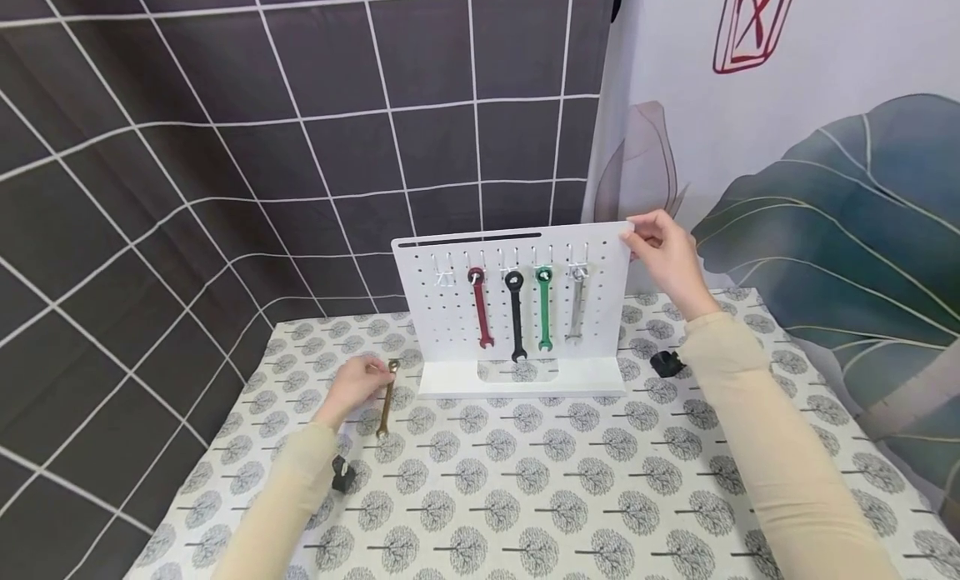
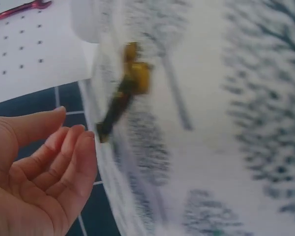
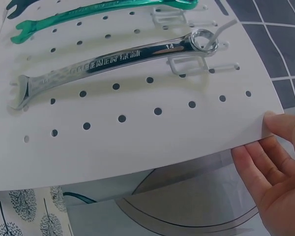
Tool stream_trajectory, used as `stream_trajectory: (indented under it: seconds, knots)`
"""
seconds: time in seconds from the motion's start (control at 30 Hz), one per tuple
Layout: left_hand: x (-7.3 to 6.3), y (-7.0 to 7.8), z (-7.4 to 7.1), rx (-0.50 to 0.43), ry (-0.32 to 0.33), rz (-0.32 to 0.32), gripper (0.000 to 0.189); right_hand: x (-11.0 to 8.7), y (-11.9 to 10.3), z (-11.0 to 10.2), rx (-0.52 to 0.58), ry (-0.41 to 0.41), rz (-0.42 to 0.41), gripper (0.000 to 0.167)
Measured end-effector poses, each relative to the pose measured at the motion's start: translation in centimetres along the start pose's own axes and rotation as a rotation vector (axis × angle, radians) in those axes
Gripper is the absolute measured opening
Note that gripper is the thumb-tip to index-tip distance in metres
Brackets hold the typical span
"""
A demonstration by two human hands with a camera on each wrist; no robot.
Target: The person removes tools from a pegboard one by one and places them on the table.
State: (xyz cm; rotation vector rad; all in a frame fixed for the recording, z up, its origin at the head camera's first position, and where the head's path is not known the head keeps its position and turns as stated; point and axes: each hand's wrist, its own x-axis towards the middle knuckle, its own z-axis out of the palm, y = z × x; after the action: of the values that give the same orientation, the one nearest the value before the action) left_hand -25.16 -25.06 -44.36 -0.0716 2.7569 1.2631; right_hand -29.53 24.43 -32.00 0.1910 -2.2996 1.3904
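A gold combination wrench lies on the patterned cloth, left of a white pegboard stand. My left hand is at the wrench's far end; in the left wrist view its fingers are loosely bent, and the blurred wrench lies just beyond the fingertips, not between thumb and fingers. With thumb and fingers, my right hand pinches the pegboard's upper right corner. On the board's hooks hang a red wrench, a black wrench, a green wrench and a silver wrench.
The leftmost hook on the board carries no wrench. Tree-print cloth covers the table. A dark tiled-pattern curtain stands behind and to the left, a floral-print sheet to the right. Black wrist straps show at the sleeves.
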Motion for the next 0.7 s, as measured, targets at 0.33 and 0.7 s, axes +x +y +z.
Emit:
stream_trajectory:
  seconds: [0.33,0.7]
  knots:
    - [0.6,4.0,-0.9,-0.069,0.025,0.161,0.031,0.0,0.2,0.1,0.016,0.011,-0.015,0.035]
    - [1.0,8.5,0.5,-0.274,-0.016,0.27,0.034,-0.1,-0.1,0.1,0.015,0.001,-0.008,0.035]
